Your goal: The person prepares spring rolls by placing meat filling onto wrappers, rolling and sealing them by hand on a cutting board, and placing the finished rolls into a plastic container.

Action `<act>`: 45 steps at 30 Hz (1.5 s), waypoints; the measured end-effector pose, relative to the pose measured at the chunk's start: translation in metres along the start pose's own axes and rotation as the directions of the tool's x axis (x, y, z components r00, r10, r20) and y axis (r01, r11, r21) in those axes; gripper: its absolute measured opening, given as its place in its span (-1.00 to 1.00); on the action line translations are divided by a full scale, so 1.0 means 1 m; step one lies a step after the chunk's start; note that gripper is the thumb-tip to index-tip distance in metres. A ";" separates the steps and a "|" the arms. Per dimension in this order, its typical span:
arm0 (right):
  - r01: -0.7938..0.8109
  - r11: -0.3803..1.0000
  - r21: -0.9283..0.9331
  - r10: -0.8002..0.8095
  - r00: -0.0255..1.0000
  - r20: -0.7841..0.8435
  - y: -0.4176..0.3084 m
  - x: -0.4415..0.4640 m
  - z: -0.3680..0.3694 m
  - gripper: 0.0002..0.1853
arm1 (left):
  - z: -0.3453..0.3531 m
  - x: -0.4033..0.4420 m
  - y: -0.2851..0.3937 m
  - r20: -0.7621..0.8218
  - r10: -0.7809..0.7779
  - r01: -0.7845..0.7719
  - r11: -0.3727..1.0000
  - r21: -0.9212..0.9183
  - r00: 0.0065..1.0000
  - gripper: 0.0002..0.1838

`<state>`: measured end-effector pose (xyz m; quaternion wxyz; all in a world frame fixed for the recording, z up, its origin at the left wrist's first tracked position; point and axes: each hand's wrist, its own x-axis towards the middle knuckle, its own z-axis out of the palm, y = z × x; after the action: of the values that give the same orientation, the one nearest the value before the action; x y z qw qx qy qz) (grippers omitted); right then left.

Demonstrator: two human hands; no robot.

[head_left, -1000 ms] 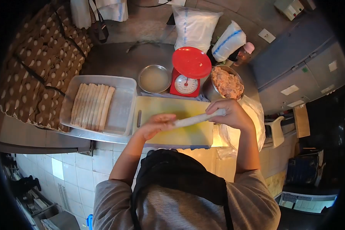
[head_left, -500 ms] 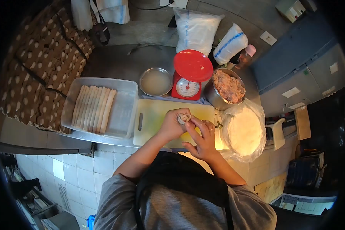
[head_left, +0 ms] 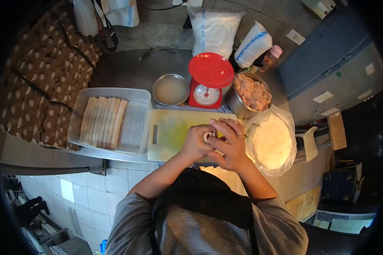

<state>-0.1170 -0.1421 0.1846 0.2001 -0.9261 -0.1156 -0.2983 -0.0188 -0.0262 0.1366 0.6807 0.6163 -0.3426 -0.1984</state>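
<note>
My left hand (head_left: 195,143) is closed around an uncooked spring roll (head_left: 207,136), held end-up so that only its pale open end shows; the rest is hidden in the fist. Over that end reaches my right hand (head_left: 232,144), its fingers stretched out and apart, the fingertips touching the roll and the left fingers. Both hands are above the cream cutting board (head_left: 168,142). To the left, several finished rolls (head_left: 102,123) lie side by side in a clear plastic tub (head_left: 137,146). Round wrappers (head_left: 273,142) sit in a plastic bag at the right, near a metal pot (head_left: 238,108) of minced filling (head_left: 253,91).
A red kitchen scale (head_left: 210,70) and a metal bowl (head_left: 171,90) of cloudy liquid stand behind the board. Stacked egg trays (head_left: 42,80) rise at the far left. White bags (head_left: 215,29) and a pink-capped bottle (head_left: 271,57) are at the back, with a grey cabinet (head_left: 327,72) to the right.
My right hand has moved in closer over the roll's end, covering more of the left fingers. Both hands have shifted slightly right and lower, and the roll's end is now more hidden.
</note>
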 end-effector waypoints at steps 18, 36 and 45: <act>-0.021 0.900 0.434 0.063 0.995 -0.083 0.015 0.003 -0.021 -0.49 | -0.004 0.003 0.045 0.296 -0.008 0.024 0.999 -0.048 0.955 -0.74; -0.024 0.623 0.782 -0.028 0.998 0.053 0.018 0.021 -0.027 -0.27 | -0.012 0.003 0.074 0.682 -0.030 0.248 0.943 -0.224 0.731 -0.69; 0.332 0.906 0.264 -0.364 0.928 0.081 0.004 0.040 -0.049 -0.56 | -0.013 -0.001 0.066 0.629 -0.072 0.321 0.901 -0.291 0.774 -0.80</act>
<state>-0.1090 -0.1633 0.2442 0.2487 -0.8758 -0.3279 -0.2522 -0.0205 -0.0051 0.2007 0.6170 0.4085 -0.4282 -0.5187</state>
